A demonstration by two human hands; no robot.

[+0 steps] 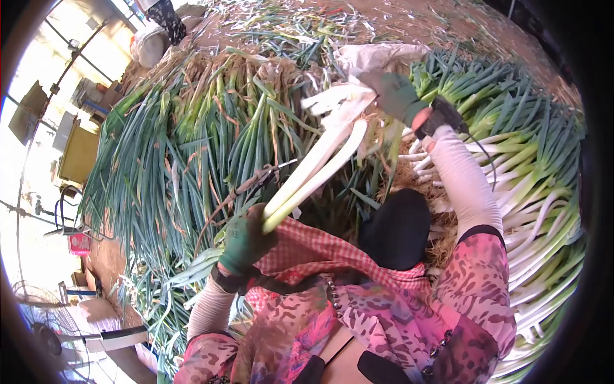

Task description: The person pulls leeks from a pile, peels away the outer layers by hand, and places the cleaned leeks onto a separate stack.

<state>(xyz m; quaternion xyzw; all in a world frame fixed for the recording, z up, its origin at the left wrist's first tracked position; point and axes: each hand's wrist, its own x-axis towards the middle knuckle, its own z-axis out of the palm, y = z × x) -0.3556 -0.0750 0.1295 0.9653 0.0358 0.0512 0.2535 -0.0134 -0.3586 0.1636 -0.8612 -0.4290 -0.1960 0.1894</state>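
So the left hand (248,240) is gripping a couple of leeks (318,168) by the green part, white ends up over the lap. Right hand (395,96) is at the white ends, probably pinching loose skin, kinda blurry.

Shows two green gloves (248,240), two long white stalks (336,160), one fan (46,336), one pink basket (79,244), one other person (167,19) — and piled leeks (211,147), too many to count.

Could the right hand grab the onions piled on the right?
Probably yes. The right hand is close to the piled green onions with nothing blocking, though it looks busy at the stalks the left hand holds.
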